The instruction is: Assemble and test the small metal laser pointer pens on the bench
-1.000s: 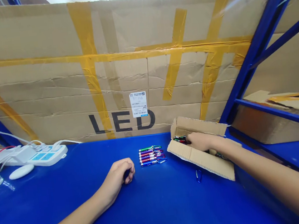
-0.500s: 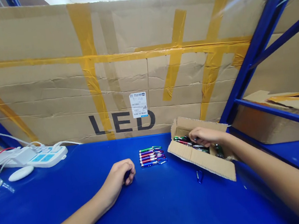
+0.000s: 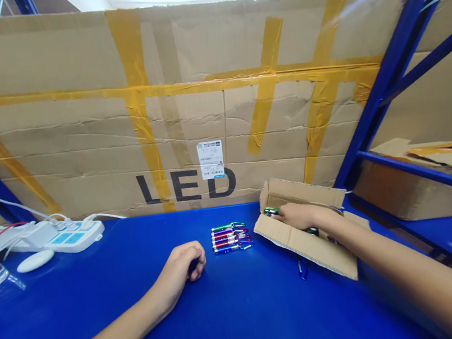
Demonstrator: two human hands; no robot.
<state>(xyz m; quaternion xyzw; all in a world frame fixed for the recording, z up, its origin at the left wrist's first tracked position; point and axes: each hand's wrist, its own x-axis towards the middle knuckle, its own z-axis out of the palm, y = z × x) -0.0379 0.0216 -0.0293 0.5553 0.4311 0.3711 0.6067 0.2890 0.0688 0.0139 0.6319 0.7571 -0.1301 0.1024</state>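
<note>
My left hand rests on the blue table with its fingers curled into a loose fist. A dark gap shows inside the curl, and no object is visible in it. Just right of it, several small keychain flashlights lie side by side in a stack-like row, green, red, purple and blue, their carabiner clips pointing right. My right hand reaches into an opened cardboard box, its fingertips down by a green flashlight at the box's left end. Those fingers are mostly hidden. More dark pieces lie under the hand.
A loose blue carabiner lies in front of the box. At the left are a white power strip with cables and a white oval object. A tall taped carton stands behind; blue shelf posts and another carton are at the right.
My right hand has moved left and lower inside the cardboard box, toward its left end. My left hand and the row of flashlights stay where they were.
</note>
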